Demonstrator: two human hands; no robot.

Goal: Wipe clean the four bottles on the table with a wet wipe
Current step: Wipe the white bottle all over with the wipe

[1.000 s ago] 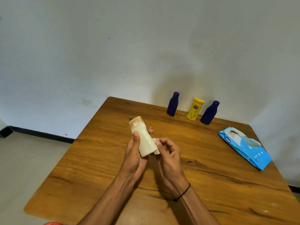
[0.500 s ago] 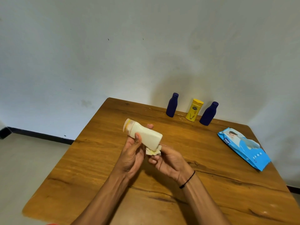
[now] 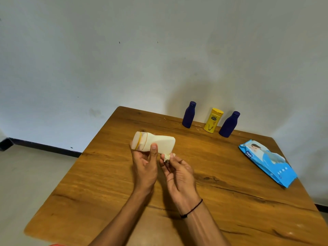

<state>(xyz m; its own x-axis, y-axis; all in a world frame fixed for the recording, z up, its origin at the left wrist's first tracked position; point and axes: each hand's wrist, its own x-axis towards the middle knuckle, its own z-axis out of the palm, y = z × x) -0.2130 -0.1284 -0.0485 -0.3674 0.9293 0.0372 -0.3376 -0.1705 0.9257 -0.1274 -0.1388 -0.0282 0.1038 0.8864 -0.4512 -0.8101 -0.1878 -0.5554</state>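
Cream plastic bottle [image 3: 156, 143] held sideways above table [image 3: 106, 183] centre, clamped near cap by left hand [image 3: 144, 166]; right hand [image 3: 178, 172] pinching wet wipe [image 3: 166, 157] at bottle's five o'clock. Probably light, rigid, slick when damp; best gripped mid-body.

The desk [image 3: 221, 201] is varnished wood, its grain dark-streaked with a soft sheen. In the fingers [image 3: 153, 150] lies a cream bottle [image 3: 159, 142] of smooth matt plastic; just right of them is a crumpled, cloth-like wet wipe [image 3: 166, 157]. Beyond the fingers stand two dark blue bottles [image 3: 189, 114] [image 3: 229, 124] and a yellow bottle [image 3: 213, 120], all smooth plastic. Far right, the blue wipe pack [image 3: 269, 164] is glossy, creased film.
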